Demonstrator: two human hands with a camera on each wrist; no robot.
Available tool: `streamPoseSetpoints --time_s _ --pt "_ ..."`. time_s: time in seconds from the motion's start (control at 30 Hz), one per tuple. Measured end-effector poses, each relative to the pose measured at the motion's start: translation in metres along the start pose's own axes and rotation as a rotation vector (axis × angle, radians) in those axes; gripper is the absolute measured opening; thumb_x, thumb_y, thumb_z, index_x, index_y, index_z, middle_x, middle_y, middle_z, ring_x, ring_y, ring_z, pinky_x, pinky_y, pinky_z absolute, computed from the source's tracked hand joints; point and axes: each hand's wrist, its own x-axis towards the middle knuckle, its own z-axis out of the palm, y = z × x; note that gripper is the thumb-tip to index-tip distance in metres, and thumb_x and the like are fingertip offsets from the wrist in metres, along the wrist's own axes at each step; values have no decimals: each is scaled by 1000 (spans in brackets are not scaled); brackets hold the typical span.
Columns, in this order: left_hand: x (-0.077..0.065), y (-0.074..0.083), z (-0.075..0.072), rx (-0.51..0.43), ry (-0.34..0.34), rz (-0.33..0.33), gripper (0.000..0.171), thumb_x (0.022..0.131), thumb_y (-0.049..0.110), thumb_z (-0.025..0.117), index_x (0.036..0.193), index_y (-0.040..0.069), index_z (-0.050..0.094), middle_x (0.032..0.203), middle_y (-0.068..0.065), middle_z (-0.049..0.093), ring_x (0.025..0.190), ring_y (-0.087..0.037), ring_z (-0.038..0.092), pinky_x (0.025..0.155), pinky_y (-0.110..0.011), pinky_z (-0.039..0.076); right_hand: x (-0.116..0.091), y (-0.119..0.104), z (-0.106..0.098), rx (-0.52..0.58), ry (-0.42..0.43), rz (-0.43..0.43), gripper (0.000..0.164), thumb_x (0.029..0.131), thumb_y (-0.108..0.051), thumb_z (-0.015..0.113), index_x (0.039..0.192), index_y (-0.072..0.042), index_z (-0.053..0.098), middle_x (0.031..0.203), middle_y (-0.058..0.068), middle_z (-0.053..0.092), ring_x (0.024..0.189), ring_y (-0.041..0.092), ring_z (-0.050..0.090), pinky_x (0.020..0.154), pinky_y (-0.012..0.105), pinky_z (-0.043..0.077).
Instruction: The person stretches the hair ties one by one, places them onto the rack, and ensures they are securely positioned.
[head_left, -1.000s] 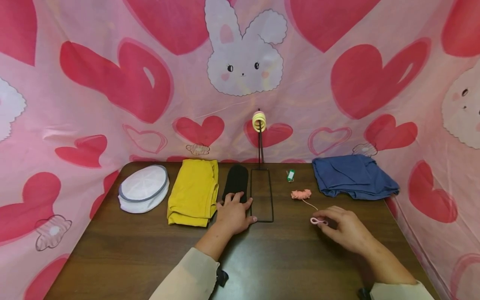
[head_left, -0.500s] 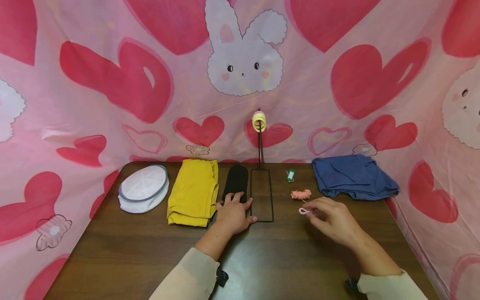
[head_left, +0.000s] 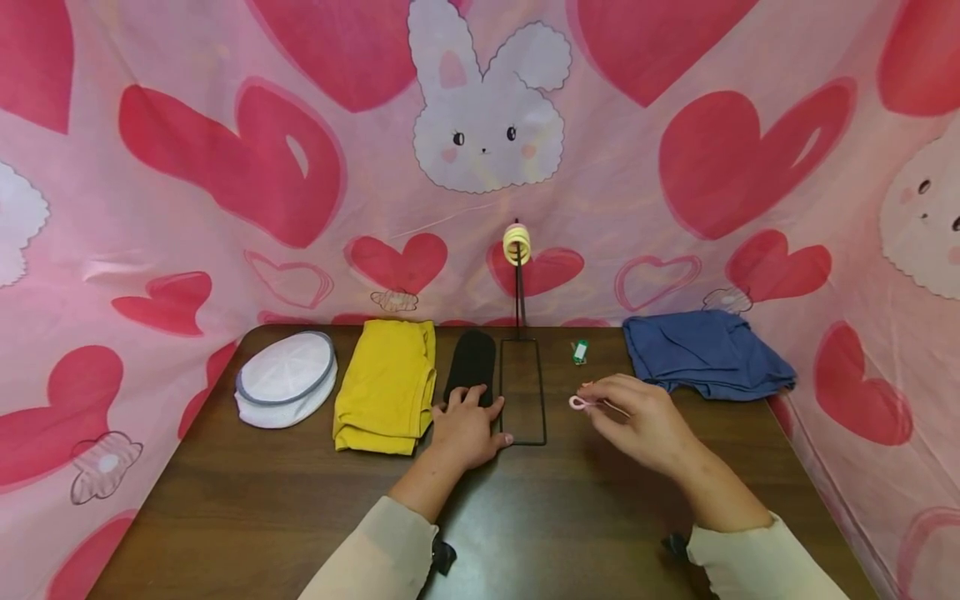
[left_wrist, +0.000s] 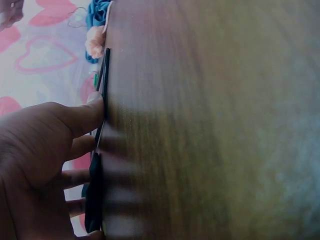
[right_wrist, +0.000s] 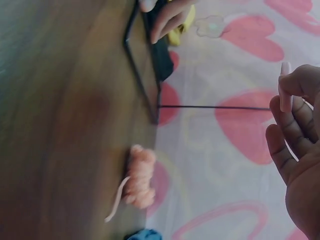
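Observation:
My right hand [head_left: 648, 425] pinches a small pink loop, like a hair tie [right_wrist: 285, 92], between thumb and forefinger, raised above the table. My left hand [head_left: 467, 429] lies with fingers spread over the near end of a black oblong piece [head_left: 474, 357], its thumb touching the base of a black wire stand [head_left: 542, 392]. Several yellow rings [head_left: 517, 237] hang at the top of that stand, a pink one behind them. A bundle of peach cord [right_wrist: 140, 177] with a loose tail lies on the table, mostly hidden by my right hand in the head view.
A green key tag [head_left: 580, 352] lies right of the stand. Folded blue cloth [head_left: 708, 354] sits at the back right. To the left are folded yellow cloth [head_left: 386, 387] and a white mesh bag [head_left: 287, 367] with a grey rim. A printed pink curtain [head_left: 480, 283] hangs behind the table.
My right hand has moved left and away from me with the pink hair tie, now covering most of the peach cord. The left hand has stayed in place.

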Motion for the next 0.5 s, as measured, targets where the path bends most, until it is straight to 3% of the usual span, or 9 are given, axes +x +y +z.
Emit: streamPoseSetpoints --time_s 0.23,0.5 --pt "1 -1 1 5 1 0 69 93 64 65 154 34 52 163 -8 39 145 -39 33 106 -72 33 23 -12 1 62 22 -41 35 77 4 82 108 -12 79 101 -4 75 84 8 67 71 22 57" --pt "1 -1 1 -2 1 3 69 93 64 66 154 34 53 163 -8 39 145 -39 33 106 -72 33 45 -24 0 73 51 -82 35 77 2 82 109 -11 80 101 -3 76 88 11 69 81 18 54"
